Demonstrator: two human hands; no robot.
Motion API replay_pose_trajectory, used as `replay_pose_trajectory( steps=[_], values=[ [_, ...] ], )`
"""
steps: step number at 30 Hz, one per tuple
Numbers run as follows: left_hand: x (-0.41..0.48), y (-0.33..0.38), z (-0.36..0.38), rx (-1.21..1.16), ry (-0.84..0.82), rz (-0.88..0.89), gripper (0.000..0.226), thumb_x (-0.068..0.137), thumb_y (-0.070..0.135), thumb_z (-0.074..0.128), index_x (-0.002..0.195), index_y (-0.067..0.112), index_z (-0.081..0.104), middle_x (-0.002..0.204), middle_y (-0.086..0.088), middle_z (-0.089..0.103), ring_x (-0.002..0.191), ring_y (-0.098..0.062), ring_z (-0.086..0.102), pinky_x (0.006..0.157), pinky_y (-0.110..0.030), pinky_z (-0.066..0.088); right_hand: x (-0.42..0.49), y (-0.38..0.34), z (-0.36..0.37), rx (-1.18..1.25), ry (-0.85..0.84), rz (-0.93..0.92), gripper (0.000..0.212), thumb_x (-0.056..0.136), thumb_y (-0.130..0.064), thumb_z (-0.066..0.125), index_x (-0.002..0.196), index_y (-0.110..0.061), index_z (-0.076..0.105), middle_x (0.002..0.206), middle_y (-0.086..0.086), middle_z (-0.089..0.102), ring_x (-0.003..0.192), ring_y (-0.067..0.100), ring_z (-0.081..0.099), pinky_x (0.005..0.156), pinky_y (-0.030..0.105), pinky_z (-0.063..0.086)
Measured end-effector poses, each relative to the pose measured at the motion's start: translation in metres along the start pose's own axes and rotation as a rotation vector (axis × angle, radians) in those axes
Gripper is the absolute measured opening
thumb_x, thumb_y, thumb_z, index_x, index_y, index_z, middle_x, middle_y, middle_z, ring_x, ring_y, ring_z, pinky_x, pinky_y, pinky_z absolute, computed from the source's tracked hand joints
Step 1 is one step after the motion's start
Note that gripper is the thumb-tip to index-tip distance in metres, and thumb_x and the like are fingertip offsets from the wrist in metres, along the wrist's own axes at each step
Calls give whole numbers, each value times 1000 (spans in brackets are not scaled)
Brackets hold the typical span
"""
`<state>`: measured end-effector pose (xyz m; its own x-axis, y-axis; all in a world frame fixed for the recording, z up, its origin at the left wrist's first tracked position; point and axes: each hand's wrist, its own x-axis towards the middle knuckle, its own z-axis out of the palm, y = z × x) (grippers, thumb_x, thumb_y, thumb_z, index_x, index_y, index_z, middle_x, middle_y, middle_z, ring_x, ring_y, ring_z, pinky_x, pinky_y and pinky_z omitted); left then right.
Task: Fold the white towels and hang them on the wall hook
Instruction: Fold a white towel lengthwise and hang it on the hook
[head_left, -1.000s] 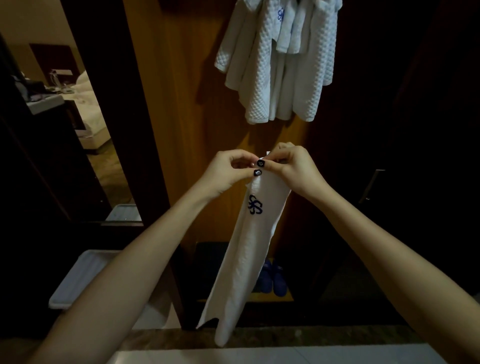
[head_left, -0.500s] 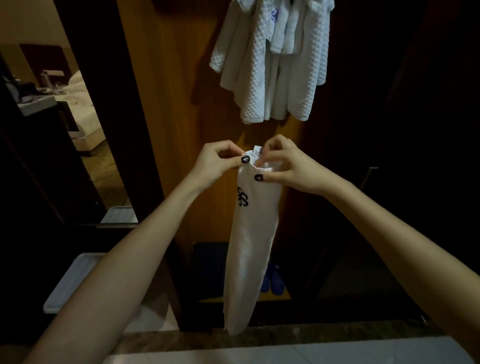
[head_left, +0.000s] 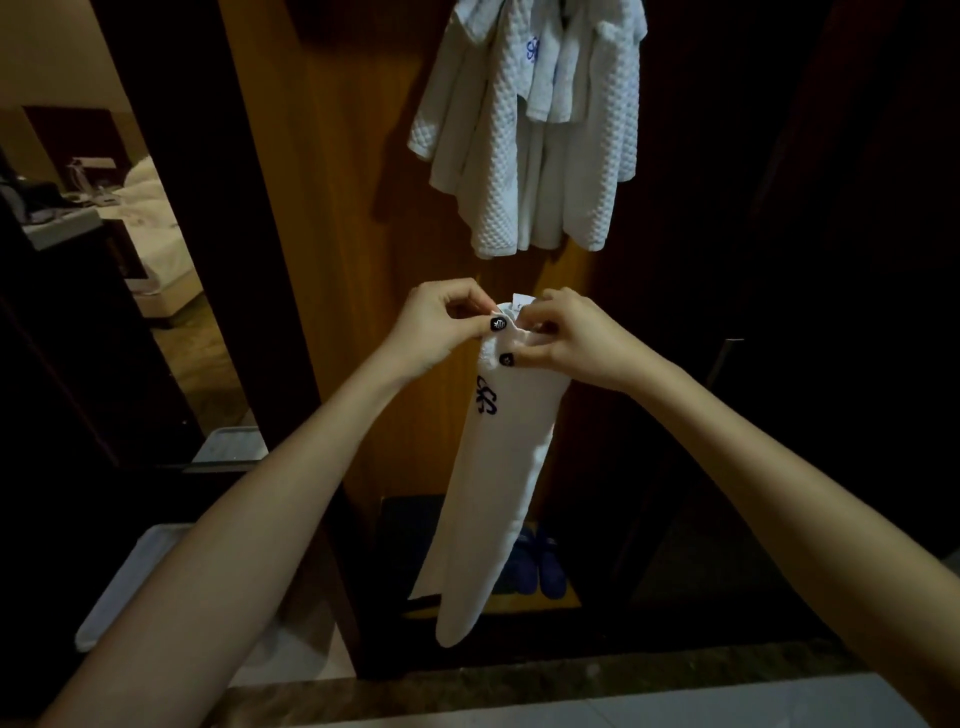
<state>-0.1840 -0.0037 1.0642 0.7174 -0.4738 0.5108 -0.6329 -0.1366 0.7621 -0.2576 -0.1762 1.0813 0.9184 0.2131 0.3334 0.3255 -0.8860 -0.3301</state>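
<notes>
A long, narrow folded white towel (head_left: 493, 483) with a dark blue embroidered emblem hangs straight down in front of me. My left hand (head_left: 436, 332) pinches its top left edge, and my right hand (head_left: 576, 340) grips the top right beside a small white tag. Above, several white waffle-textured towels (head_left: 530, 130) hang bunched on the wooden wall panel (head_left: 337, 234). The hook itself is hidden behind them, at the top of the view.
A pair of blue slippers (head_left: 540, 566) sits on the floor below the towel. A white tray (head_left: 130, 582) lies low at the left. A doorway on the left opens onto a bed (head_left: 156, 249). A stone ledge (head_left: 571, 680) runs along the bottom.
The towel's lower end has swung from a slant toward the left to hanging nearly straight. My fingers have shifted along the top edge near the tag.
</notes>
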Motion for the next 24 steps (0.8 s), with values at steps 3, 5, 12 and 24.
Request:
replay_pose_trajectory(
  steps=[3,5,12,24],
  values=[
    [1,1,-4,28,13,-2,6,79,0,71,84,3,68,77,0,65,73,-6,60,70,-15,48,-1,2,-3,25,-23,-22,30,83,-32,73,64,-18,54,81,-3,43,78,6,41,63,11,31],
    [2,-1,-11,38,38,-10,6,80,1,71,84,4,68,77,0,64,73,-6,59,69,-14,48,-3,5,-9,73,23,-30,32,82,-31,74,61,-24,52,82,-5,42,78,2,41,66,9,32],
    [5,-2,-15,44,27,-28,7,81,3,71,87,2,68,82,-5,65,78,-11,60,74,-20,48,-8,7,-14,-135,-67,-117,26,80,-25,74,70,-25,50,95,-6,37,90,12,39,75,21,33],
    [6,0,-27,-2,27,62,13,81,2,71,80,12,63,79,2,63,76,-4,58,72,-16,46,-12,10,-33,-136,-76,-192,18,84,-23,72,84,-9,62,77,-12,44,65,4,46,59,18,35]
  ],
)
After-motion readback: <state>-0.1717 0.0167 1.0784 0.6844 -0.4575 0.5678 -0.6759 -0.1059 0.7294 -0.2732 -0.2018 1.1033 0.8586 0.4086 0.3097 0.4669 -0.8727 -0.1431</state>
